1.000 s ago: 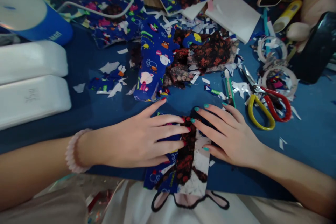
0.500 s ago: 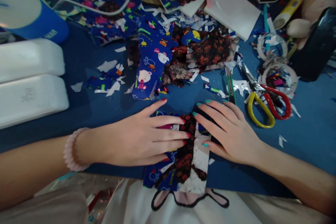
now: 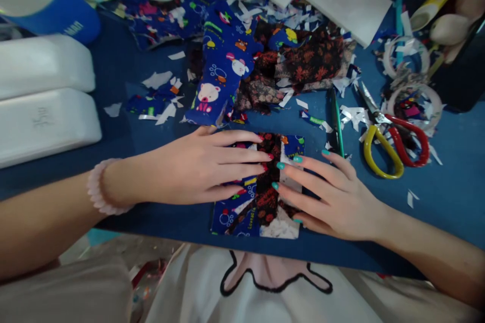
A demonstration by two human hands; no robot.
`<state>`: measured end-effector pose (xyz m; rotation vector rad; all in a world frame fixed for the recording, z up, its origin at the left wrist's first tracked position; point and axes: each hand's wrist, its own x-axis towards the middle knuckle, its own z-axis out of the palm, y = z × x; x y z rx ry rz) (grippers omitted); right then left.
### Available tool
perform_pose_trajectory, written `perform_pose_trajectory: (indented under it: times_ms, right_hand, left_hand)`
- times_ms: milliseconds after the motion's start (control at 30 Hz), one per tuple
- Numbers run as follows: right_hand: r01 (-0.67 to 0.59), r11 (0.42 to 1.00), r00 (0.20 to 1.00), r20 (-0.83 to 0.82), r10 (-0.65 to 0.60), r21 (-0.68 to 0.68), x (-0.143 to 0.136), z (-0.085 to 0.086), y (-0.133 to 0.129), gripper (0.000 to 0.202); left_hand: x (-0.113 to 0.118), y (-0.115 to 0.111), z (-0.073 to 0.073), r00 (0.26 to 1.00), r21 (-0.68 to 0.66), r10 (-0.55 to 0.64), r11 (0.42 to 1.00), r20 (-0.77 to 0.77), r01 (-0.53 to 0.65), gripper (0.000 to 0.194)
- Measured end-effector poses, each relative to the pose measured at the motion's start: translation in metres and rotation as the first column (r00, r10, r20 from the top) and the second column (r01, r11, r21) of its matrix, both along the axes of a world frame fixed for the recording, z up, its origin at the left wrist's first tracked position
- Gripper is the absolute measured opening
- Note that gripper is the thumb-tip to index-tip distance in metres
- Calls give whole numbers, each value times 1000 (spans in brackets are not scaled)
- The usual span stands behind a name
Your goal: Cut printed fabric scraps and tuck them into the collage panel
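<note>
The light on my table (image 3: 454,186) is dim and soft, brightest on the white boxes (image 3: 56,116) and the card (image 3: 348,2), with small glints on the scissors (image 3: 381,117) and soft-edged shadows beside my right hand (image 3: 333,197). Toward the right edge everything darkens, so the phone (image 3: 460,78) sinks almost to black, while the wide view stretches the bottle (image 3: 76,20) at upper left. Around my left hand (image 3: 189,166) the picture is fairly sharp, though fine detail looks smeared, and the floor (image 3: 161,251) is murky.
</note>
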<state>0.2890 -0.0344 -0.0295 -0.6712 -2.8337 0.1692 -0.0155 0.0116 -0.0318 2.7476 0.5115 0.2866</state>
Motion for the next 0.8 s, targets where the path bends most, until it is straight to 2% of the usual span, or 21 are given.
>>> perform_pose_trajectory:
  times_ms: [200,333,467,633,800]
  right_hand:
    - [-34,999,999,-11,35,24,-4,1,1,37]
    - [-43,999,998,-39,44,34,-4,2,1,35]
    - [-126,991,989,-78,129,45,-2,4,-1,36]
    - [-170,983,978,-110,178,72,2,4,-3,37]
    - [-202,969,967,-131,221,145,4,3,-2,35]
  left_hand:
    - [1,-1,1,997,57,-22,998,70,18,31]
    - [-1,-3,4,990,59,-116,992,80,111,31]
    - [-2,-5,7,980,52,-187,982,72,184,32]
    - [1,-5,6,974,55,-174,984,147,168,38]
    - [2,-4,5,970,65,-187,982,157,179,38]
